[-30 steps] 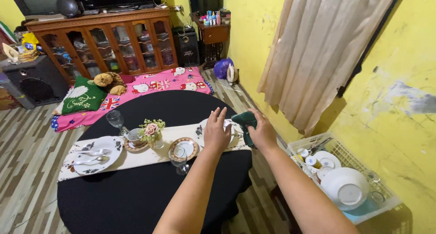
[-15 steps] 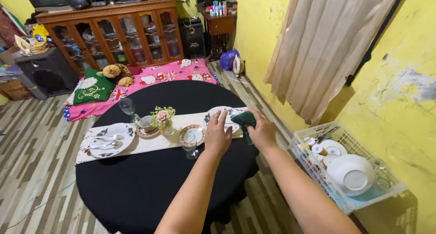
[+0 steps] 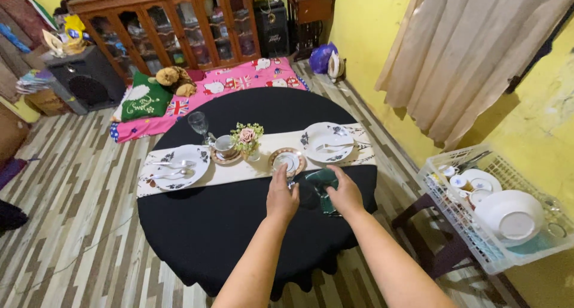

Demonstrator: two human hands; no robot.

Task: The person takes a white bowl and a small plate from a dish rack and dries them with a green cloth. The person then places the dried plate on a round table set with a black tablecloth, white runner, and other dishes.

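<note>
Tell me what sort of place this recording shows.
Most likely a home living and dining room: a round black table set with plates, a glass-fronted wooden cabinet, and a pink floor mattress with cushions.

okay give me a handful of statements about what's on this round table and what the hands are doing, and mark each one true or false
1. The right hand holds a dark green cloth. True.
2. The left hand is at a wine glass standing by the gold-rimmed saucer. True, though whether it grips the glass cannot be told.
3. The table is covered in a white cloth. False: the cloth is black, with a pale runner across it.
4. The small flower arrangement sits on the runner. True.
5. The white crate of dishes stands on the table. False: it stands apart, at the right by the yellow wall.
</note>
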